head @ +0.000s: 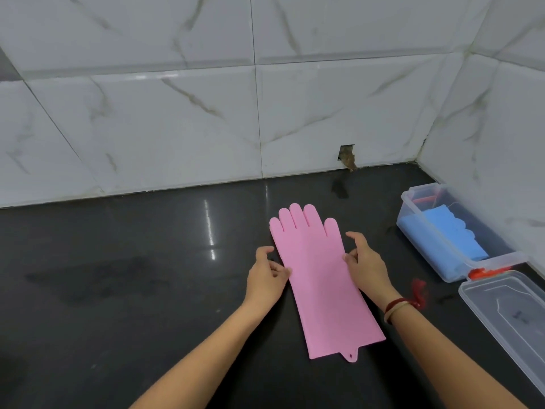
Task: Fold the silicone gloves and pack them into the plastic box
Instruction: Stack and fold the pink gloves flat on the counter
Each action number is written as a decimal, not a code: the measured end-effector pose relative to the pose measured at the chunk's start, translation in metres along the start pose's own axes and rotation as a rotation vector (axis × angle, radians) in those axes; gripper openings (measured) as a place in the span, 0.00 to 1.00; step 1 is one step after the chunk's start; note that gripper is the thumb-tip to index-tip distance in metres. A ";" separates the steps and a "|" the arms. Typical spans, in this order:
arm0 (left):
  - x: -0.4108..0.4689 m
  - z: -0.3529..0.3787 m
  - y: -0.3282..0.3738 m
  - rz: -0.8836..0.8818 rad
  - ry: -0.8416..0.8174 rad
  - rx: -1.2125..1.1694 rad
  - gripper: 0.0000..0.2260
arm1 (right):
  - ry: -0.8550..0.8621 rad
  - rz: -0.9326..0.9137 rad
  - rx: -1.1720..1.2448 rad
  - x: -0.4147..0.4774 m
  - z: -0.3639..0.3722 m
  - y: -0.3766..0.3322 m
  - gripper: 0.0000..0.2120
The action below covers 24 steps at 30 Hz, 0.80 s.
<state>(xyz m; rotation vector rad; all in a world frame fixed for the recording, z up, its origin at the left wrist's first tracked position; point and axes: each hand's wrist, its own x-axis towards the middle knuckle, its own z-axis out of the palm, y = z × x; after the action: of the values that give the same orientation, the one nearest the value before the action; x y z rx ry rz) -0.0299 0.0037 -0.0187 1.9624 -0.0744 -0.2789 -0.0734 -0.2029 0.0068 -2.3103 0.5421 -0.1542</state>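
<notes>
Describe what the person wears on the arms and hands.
No sleeves show; both forearms are bare. The left hand wears nothing. By the right hand, the wrist carries a dark red bangle, a thin beige bangle and a red thread with loose ends.

No legible text; faint mark on box lid [519,314] unreadable.

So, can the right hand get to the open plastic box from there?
Probably yes: only bare counter lies between the right hand, at the edge of the pink glove, and the open plastic box.
</notes>
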 end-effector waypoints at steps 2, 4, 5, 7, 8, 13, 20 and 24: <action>-0.001 0.002 0.001 0.026 0.021 0.012 0.24 | 0.016 -0.022 -0.026 0.000 0.000 -0.002 0.24; 0.002 0.003 0.003 0.045 0.029 0.031 0.24 | 0.024 -0.044 -0.050 0.000 0.001 -0.002 0.23; 0.002 0.002 0.004 0.056 0.029 0.046 0.24 | 0.026 -0.054 -0.068 -0.001 0.001 -0.002 0.21; 0.000 0.000 0.006 0.064 0.022 0.060 0.23 | 0.032 -0.063 -0.120 -0.005 0.000 -0.003 0.18; -0.002 -0.001 0.007 0.063 0.015 0.048 0.23 | 0.047 -0.066 -0.158 -0.007 -0.001 -0.004 0.17; -0.027 -0.021 -0.001 0.537 -0.004 0.256 0.12 | 0.132 -0.333 -0.327 -0.030 -0.013 0.004 0.14; -0.040 -0.040 -0.018 0.938 -0.648 1.025 0.28 | -0.377 -0.558 -0.408 -0.069 -0.031 0.042 0.32; -0.036 -0.034 -0.016 0.974 -0.552 1.121 0.24 | -0.424 -0.518 -0.329 -0.074 -0.036 0.048 0.30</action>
<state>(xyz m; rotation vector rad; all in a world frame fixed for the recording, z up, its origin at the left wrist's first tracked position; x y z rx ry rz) -0.0586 0.0475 -0.0145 2.5405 -1.8085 -0.1017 -0.1661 -0.2254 0.0027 -2.6556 -0.2712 0.1931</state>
